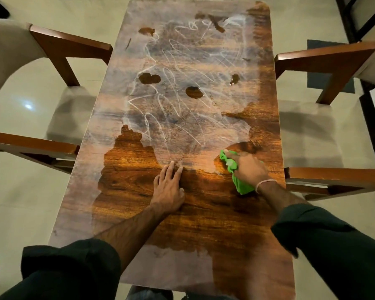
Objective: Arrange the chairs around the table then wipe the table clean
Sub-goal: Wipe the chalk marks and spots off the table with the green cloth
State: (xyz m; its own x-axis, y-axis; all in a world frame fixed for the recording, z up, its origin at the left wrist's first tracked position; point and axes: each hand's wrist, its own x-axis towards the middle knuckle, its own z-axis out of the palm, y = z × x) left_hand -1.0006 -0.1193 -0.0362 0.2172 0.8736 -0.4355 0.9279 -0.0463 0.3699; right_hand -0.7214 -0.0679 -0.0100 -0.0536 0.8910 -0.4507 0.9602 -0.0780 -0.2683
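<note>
Out beyond my left hand [169, 187] sits the left armchair [69, 44], its wooden arms pointing in at the table's long edge, so the seating part looks done to me. That hand lies flat on the wooden table [204, 217], fingers straight, palm down. I judge it is there to brace me as I lean over.

Ahead of its fingertips spreads a pale dusty film [178, 118] with white scribbles and a few dark blotches [194, 92]. The wood under and behind both hands shows glossy and clean.

To the right, well apart from the left hand, my right hand [250, 167] is bunched round a green cloth [231, 166], pressing it down at the border of the film. Just outside that hand runs the table edge, with the right armchair [325, 59] and its near arm beside it, so I have little room rightward. The open room for the cloth lies forward and across, toward the far end.
</note>
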